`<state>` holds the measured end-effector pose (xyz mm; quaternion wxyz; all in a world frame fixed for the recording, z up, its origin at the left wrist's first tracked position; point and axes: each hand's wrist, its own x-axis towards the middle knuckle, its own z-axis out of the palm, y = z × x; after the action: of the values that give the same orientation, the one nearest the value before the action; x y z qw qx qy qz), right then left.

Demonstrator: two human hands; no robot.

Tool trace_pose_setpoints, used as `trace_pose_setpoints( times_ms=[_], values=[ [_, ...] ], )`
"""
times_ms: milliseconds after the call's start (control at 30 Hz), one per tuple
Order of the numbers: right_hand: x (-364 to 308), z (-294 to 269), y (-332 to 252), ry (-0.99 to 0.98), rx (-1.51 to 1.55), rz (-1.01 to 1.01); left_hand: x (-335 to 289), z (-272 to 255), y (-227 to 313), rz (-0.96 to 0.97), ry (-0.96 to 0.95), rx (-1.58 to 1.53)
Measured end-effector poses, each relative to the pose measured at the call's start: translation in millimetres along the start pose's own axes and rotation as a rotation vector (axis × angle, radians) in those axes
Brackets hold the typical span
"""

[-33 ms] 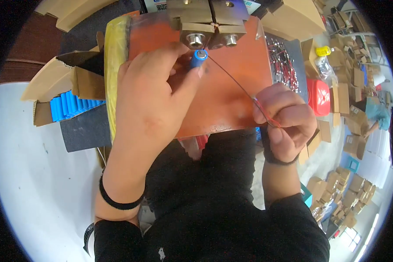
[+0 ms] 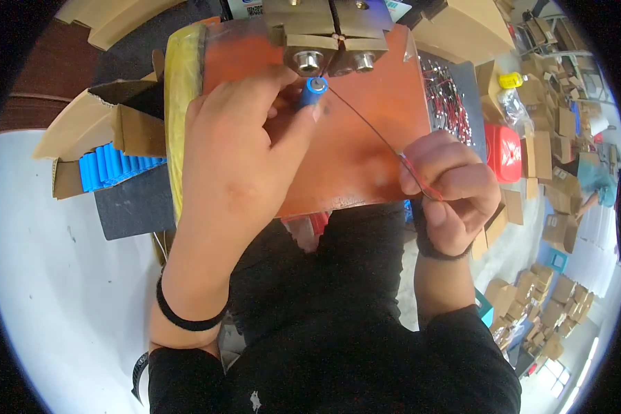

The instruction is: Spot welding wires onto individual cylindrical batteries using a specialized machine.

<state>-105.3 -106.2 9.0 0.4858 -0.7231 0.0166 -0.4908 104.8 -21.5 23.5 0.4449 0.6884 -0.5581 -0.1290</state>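
Note:
My left hand point(image 2: 238, 155) is closed round a blue cylindrical battery cell point(image 2: 313, 93), pinched between thumb and fingers. The cell's metal end faces up, just below the metal electrode blocks point(image 2: 334, 52) of a machine with two big bolts. From beside the cell a thin dark wire point(image 2: 362, 117) runs down to the right. My right hand point(image 2: 455, 190) is closed on the other stretch of this wire, where a red one lies with it. Whether the wire touches the cell is hidden. Both hands are over an orange work mat point(image 2: 366, 172).
An open cardboard box point(image 2: 134, 131) of several blue cells point(image 2: 117, 165) stands at the left. Many red and black wire leads point(image 2: 448, 103) lie on a dark surface to the right, with a red container point(image 2: 504, 153) beyond. A person point(image 2: 595, 183) is at the far right among cartons.

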Motion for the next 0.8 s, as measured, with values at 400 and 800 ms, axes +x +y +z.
trace_pose_setpoints(
  times_ms=[400, 800],
  values=[
    [0, 6, 2, -0.082, -0.070, 0.086, -1, -2, -4, -0.088, -0.044, -0.098],
    [1, 4, 0, -0.112, -0.076, 0.042, 0, -2, 2, -0.120, -0.043, -0.063]
  ],
)
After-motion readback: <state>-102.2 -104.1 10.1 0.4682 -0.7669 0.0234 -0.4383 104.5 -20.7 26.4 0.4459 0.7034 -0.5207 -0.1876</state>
